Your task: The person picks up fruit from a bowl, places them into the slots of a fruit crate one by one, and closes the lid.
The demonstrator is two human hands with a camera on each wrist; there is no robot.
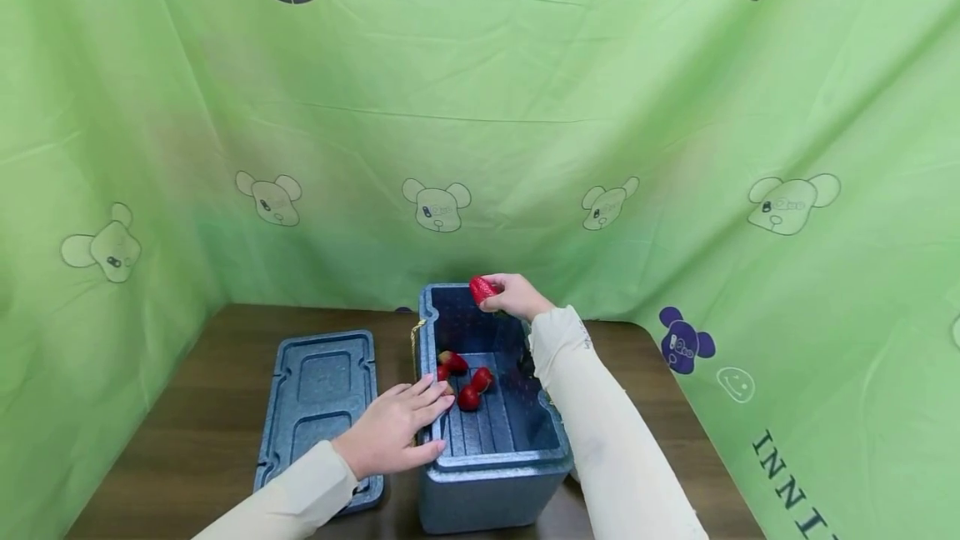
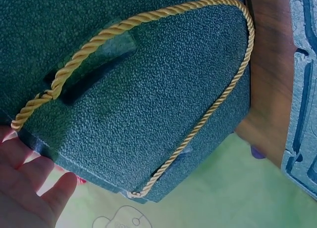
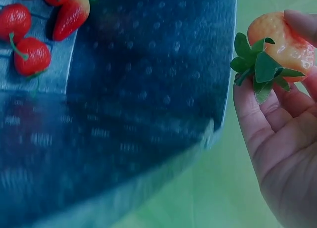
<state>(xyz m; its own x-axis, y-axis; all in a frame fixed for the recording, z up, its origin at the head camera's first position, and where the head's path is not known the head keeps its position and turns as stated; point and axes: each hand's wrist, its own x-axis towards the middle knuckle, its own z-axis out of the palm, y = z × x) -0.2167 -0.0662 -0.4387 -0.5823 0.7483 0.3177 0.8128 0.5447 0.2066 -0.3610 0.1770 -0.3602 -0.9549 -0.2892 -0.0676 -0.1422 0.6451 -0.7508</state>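
Note:
My right hand (image 1: 513,297) pinches a strawberry (image 1: 482,290) between thumb and fingers above the far end of a blue foam box (image 1: 498,473). In the right wrist view, green leaves and a pale shoulder show on the held strawberry (image 3: 277,37). My left hand (image 1: 397,426) rests on the box's left rim, its fingers extended and slightly spread over the edge. Inside, on the ribbed floor, lie another strawberry (image 1: 453,362) and round red cherries (image 3: 32,56), one with a green stem. The left fingers partly cover some of the fruit in the head view.
A blue foam lid (image 1: 322,390) lies flat on the brown wooden table (image 1: 202,407), left of the box. A twisted golden rope (image 2: 213,107) hangs along the box's left outer side. Green printed cloth (image 1: 480,148) surrounds the table at the back and sides.

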